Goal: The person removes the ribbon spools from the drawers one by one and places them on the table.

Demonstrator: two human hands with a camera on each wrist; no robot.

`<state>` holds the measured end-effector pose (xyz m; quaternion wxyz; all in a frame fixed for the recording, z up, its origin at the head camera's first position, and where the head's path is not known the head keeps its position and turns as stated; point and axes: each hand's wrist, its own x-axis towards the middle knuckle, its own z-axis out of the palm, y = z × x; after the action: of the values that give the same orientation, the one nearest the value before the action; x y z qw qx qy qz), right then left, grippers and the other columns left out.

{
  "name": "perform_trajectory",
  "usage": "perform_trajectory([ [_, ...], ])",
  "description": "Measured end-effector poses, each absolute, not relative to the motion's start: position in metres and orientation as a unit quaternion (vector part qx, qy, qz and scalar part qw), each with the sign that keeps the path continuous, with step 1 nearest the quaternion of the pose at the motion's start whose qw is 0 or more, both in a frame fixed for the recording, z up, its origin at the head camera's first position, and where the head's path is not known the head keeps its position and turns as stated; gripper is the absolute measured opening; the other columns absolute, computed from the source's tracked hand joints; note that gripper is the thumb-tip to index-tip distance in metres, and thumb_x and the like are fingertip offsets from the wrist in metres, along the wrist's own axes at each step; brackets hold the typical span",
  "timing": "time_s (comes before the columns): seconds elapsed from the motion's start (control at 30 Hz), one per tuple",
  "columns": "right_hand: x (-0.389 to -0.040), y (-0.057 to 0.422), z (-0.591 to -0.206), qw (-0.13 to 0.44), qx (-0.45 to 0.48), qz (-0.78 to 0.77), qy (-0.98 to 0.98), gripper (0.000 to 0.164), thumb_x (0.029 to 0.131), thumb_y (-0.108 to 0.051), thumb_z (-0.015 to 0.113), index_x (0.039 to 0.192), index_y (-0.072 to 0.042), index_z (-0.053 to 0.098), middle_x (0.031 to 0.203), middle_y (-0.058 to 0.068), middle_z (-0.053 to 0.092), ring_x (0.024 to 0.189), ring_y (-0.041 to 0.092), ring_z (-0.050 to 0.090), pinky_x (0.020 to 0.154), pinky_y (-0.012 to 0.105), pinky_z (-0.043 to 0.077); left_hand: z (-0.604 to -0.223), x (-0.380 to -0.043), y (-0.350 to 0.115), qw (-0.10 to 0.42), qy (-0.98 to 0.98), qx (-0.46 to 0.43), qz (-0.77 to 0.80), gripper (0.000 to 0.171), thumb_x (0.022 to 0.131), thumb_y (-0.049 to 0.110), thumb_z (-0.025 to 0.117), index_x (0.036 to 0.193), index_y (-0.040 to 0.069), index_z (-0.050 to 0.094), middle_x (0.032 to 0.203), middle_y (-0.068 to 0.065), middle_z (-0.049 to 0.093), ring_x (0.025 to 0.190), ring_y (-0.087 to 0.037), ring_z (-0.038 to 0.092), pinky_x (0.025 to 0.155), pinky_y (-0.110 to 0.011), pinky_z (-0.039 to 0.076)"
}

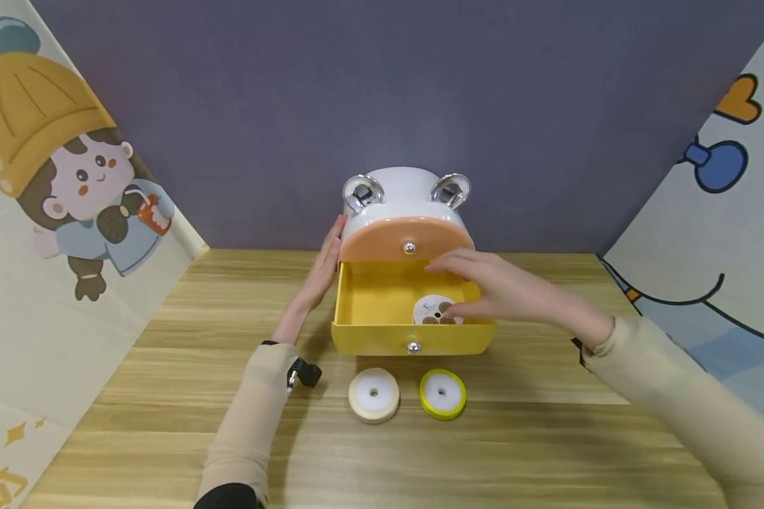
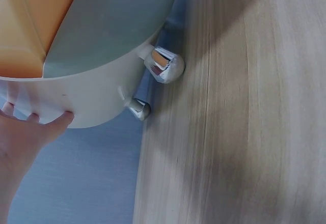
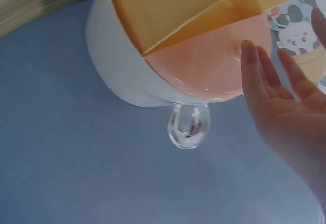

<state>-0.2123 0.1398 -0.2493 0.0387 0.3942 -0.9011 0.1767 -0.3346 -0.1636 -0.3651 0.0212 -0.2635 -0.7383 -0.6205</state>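
A white box (image 1: pixel 404 185) with two silver ears stands at the back of the table. Its yellow lower drawer (image 1: pixel 369 340) is pulled out, below a peach upper front (image 1: pixel 378 244) with a round knob. Inside the drawer, toward the front right, lies a white spool (image 1: pixel 428 305) with brown marks. My left hand (image 1: pixel 321 272) rests with extended fingers along the box's left side; its fingertips (image 2: pixel 65 117) touch the white wall. Over the drawer's right side hovers my right hand (image 1: pixel 493 284), fingers spread and holding nothing, thumb overlapping the spool in the head view.
On the table in front of the drawer are a cream-edged roll (image 1: pixel 382 404) and a yellow-edged roll (image 1: pixel 442 404), side by side. A dark grey wall (image 1: pixel 280 127) rises right behind the box. Printed cartoon panels (image 1: pixel 57 339) flank the table.
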Motion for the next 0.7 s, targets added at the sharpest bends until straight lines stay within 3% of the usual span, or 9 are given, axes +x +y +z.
perform_trajectory([
  [0.27, -0.232, 0.141, -0.258, -0.051, 0.390, 0.143, -0.908, 0.060, 0.080, -0.016, 0.082, 0.134, -0.006, 0.058, 0.133, 0.010, 0.061, 0.119, 0.025, 0.058, 0.101, 0.044, 0.050, -0.365, -0.334, -0.163, 0.020, -0.741, -0.265, -0.617, 0.052, 0.109, 0.024, 0.019, 0.161, 0.020, 0.011, 0.169, -0.009, -0.001, 0.157, -0.028, -0.002, 0.125, -0.061, 0.003],
  [0.7, -0.254, 0.130, -0.272, -0.118, 0.417, 0.060, -0.899, 0.057, 0.078, -0.002, 0.073, 0.132, -0.008, 0.058, 0.128, 0.009, 0.061, 0.107, 0.023, 0.056, 0.091, 0.038, 0.051, -0.365, -0.333, -0.164, 0.019, -0.744, -0.259, -0.616, 0.052, 0.110, 0.025, 0.020, 0.161, 0.022, 0.012, 0.170, -0.001, 0.000, 0.157, -0.025, -0.002, 0.126, -0.057, 0.003],
])
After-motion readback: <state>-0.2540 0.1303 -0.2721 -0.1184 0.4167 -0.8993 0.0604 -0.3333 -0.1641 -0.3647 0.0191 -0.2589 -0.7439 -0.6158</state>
